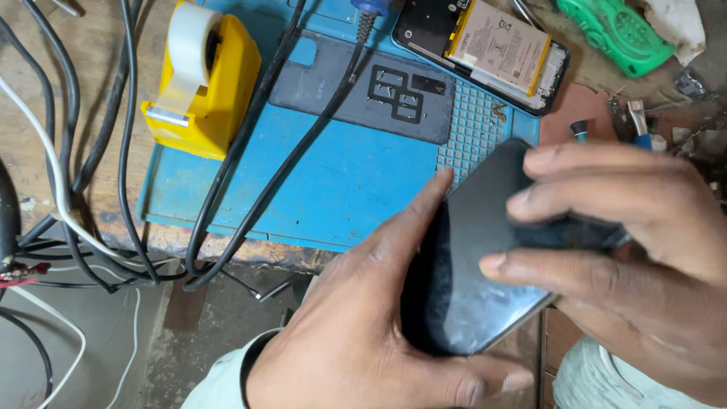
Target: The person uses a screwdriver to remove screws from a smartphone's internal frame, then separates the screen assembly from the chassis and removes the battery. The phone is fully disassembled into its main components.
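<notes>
Lower right of the frame: both hands clasp a dark phone screen panel (473, 280). The left hand (363, 333) cups it from below, thumb along its edge; the right hand (628, 227) wraps fingers over the top. Upper left, a yellow tape dispenser (201, 79) carries its white roll; black cables (250, 151) cross the blue mat (333, 189). An opened phone (485, 49) lies top centre.

The left hand (356, 333) cradles a dark phone (469, 280) from below, thumb extended along its left edge. The right hand (628, 242) lies across the glossy face of the phone, fingers (545, 198) pressed flat on it. Behind both, a blue work mat (333, 174) carries a grey back cover (363, 83) (black cables (250, 151) cross it), an opened phone with exposed battery (492, 49), and a yellow tape dispenser (201, 76) at its left edge.
</notes>
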